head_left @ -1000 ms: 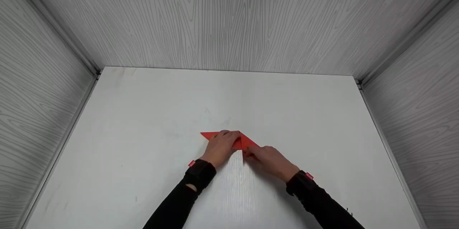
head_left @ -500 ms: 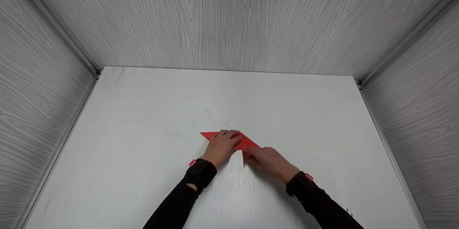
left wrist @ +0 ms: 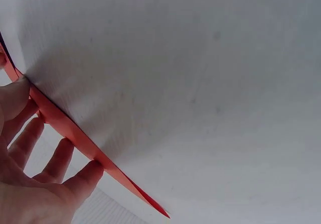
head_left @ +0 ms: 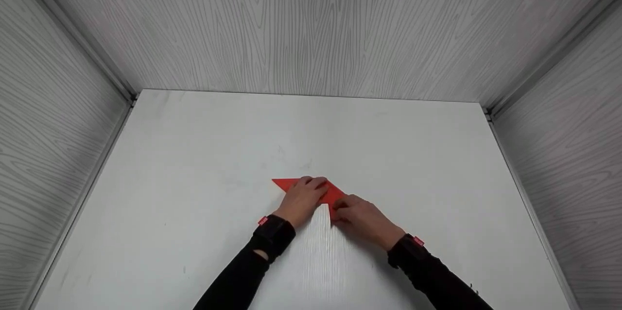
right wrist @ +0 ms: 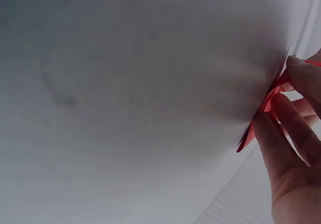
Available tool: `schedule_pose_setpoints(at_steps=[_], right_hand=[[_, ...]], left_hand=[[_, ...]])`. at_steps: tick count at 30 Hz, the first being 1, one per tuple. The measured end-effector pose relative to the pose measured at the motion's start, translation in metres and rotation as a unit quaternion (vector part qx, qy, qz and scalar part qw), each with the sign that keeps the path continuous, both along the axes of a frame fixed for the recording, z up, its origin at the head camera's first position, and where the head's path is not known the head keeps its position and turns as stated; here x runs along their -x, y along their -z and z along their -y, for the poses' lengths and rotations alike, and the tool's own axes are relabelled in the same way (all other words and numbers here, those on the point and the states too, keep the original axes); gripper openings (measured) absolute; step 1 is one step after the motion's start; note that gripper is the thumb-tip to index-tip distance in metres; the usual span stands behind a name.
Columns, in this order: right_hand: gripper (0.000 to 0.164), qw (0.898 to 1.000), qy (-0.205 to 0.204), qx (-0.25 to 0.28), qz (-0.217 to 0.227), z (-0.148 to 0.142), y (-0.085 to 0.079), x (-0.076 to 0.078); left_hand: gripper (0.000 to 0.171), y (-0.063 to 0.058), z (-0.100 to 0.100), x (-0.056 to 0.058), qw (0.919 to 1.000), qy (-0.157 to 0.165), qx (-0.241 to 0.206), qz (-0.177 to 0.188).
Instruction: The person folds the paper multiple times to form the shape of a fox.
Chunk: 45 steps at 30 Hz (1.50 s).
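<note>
A folded sheet of red paper [head_left: 333, 194] lies near the middle of the white table, one pointed end reaching left and another flap coming down toward the person. Over its left part is the left hand [head_left: 302, 198], fingers across the paper and thumb at its edge; in the left wrist view the paper [left wrist: 75, 133] runs as a thin strip along the fingertips. At the right part, the right hand [head_left: 364, 217] pinches the lower flap. In the right wrist view, thumb and fingers meet around the folded paper [right wrist: 268, 101]. Both hands cover some of the folds.
The white tabletop [head_left: 218, 145] has a grey wood-grain panel [head_left: 311, 28] along its back and side panels [head_left: 53, 145] at left and right. Black bands [head_left: 273, 235] circle both wrists below dark sleeves.
The right hand's fingers have shifted slightly up and left along the flap, so more of its lower tip shows. The left hand stays nearly in place, its fingertips moved a little over the paper.
</note>
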State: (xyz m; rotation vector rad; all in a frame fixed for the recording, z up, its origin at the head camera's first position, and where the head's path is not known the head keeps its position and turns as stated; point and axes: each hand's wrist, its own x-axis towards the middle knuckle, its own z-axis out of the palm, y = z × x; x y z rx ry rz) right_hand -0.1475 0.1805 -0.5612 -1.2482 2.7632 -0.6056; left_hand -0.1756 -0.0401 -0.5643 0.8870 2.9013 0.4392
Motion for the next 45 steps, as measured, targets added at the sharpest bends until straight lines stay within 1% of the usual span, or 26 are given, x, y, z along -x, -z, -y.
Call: schedule_pose_setpoints(at_steps=[4,8,14,16,21,27,32,37,38,40,41,43,45], right_hand=[[0.011,1.0,0.001,-0.013,-0.011,0.001,0.0,-0.001],[0.013,1.0,-0.008,-0.013,-0.012,0.0,0.0,-0.001],[0.009,1.0,-0.022,-0.01,-0.01,-0.001,-0.001,0.0],[0.008,1.0,-0.025,-0.015,-0.008,-0.002,-0.001,0.001],[0.015,0.999,-0.028,-0.022,0.004,-0.006,0.0,-0.001],[0.022,0.999,-0.031,-0.019,0.01,-0.01,0.0,-0.005],[0.022,0.999,-0.022,-0.035,0.014,-0.01,-0.001,-0.006],[0.02,0.998,-0.017,-0.054,0.026,-0.008,-0.001,-0.003],[0.021,0.998,-0.015,-0.05,0.03,-0.009,-0.002,-0.002],[0.019,0.999,-0.004,-0.034,0.036,-0.009,-0.003,0.004],[0.017,0.999,0.01,-0.025,0.041,-0.009,-0.005,0.007],[0.013,0.997,0.05,0.004,0.05,-0.008,-0.007,0.016],[0.009,0.992,0.101,0.032,0.061,-0.007,-0.009,0.025]], left_hand=[[0.043,-0.001,-0.001,0.0,0.9999,-0.001,0.004,0.011],[0.045,-0.002,-0.001,0.0,0.9999,-0.007,0.003,0.016],[0.042,-0.002,-0.002,0.0,0.9998,-0.017,0.005,0.005],[0.042,-0.002,-0.002,0.0,0.9997,-0.022,0.007,0.008],[0.043,-0.001,-0.005,0.0,0.9989,-0.039,0.004,0.026],[0.05,0.002,-0.01,0.0,0.9976,-0.059,-0.006,0.034],[0.053,0.006,-0.013,-0.002,0.997,-0.069,-0.006,0.035],[0.056,0.008,-0.012,-0.003,0.9968,-0.074,-0.005,0.03],[0.056,0.009,-0.012,-0.003,0.9968,-0.075,-0.006,0.029],[0.056,0.009,-0.012,-0.003,0.9967,-0.076,-0.007,0.027],[0.056,0.009,-0.012,-0.003,0.9968,-0.075,-0.009,0.025],[0.055,0.01,-0.012,-0.003,0.997,-0.073,-0.011,0.021],[0.056,0.011,-0.012,-0.003,0.9972,-0.072,-0.014,0.018]])
